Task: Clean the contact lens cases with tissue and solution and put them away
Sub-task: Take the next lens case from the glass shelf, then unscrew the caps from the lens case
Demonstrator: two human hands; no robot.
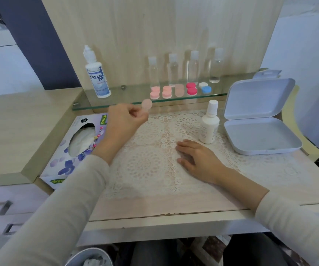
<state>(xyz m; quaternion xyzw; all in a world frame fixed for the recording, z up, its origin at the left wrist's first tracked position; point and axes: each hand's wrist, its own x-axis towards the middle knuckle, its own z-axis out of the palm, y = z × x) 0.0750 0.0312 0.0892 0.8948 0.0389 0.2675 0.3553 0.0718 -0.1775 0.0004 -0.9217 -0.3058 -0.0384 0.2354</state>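
Note:
My left hand (125, 120) pinches a pale pink contact lens case (147, 105) and holds it up just in front of the glass shelf (131, 96). My right hand (197, 158) rests flat on the lace mat (151, 150), fingers straight, holding nothing. Several more lens cases lie in a row on the shelf: light pink (154, 92), salmon (167, 92), beige (179, 90), red (191, 88) and blue-white (205, 87). A solution bottle labelled Dream Eye (97, 77) stands at the shelf's left end. A tissue box (78, 146) lies left of the mat.
A small white bottle (209, 125) stands on the mat right of my right hand. An open white hinged box (258, 120) sits at the right. Several clear bottles (193, 67) line the back of the shelf. A bin rim (89, 256) shows below the table edge.

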